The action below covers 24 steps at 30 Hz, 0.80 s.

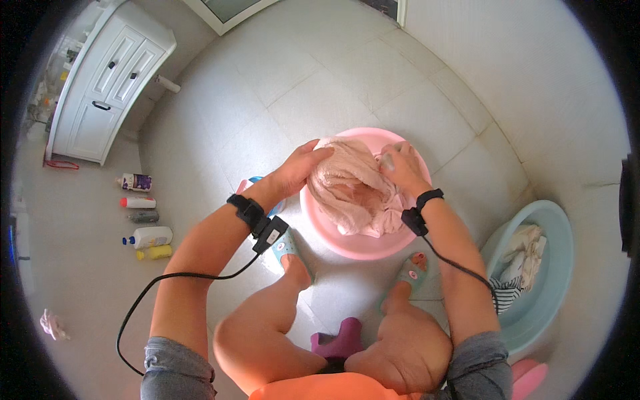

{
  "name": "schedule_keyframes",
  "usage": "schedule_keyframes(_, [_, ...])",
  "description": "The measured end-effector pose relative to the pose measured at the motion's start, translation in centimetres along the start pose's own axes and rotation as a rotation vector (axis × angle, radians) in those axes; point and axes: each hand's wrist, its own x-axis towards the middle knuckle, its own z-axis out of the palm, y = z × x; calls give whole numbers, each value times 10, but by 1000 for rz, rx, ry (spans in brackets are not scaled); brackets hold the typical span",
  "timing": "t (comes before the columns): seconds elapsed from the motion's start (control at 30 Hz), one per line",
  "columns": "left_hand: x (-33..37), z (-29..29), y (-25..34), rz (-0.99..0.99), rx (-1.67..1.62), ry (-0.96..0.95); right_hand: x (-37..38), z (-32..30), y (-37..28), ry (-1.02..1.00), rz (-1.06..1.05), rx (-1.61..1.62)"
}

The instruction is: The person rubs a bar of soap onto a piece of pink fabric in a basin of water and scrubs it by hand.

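Note:
A pink fleecy cloth (343,175) lies bunched in a round pink basin (325,233) on the floor in front of me. Whether it is a garment or a towel I cannot tell. At its left edge my left hand (301,167) grips a raised fold, thumb on top and fingers tucked out of sight behind it. My right hand (404,168) is closed on the cloth at the right side, over the basin. Between the hands the fabric sags into a hollow. A blue and pink object (248,183) is partly hidden behind my left wrist.
To the right a light-blue tub (563,267) holds clothes (523,263), some striped. Several bottles (148,237) stand in a row at left, below a white cabinet (110,87). My slippered feet (287,247) flank the basin's near side. Cables (175,275) run from both wrist straps.

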Motion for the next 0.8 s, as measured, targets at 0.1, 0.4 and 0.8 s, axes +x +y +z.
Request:
schedule_keyframes(0.1, [11,-1,-32,51,-266,-89,15,-32,3,57,305,199])
schedule_keyframes(0.4, [47,-5,-189,-263,-397,-137,-16,30,-88,19,-47,522])
schedule_keyframes(0.8, [5,-35,-122,-255,-332,-115,-9,78,-14,-153,-66,-198])
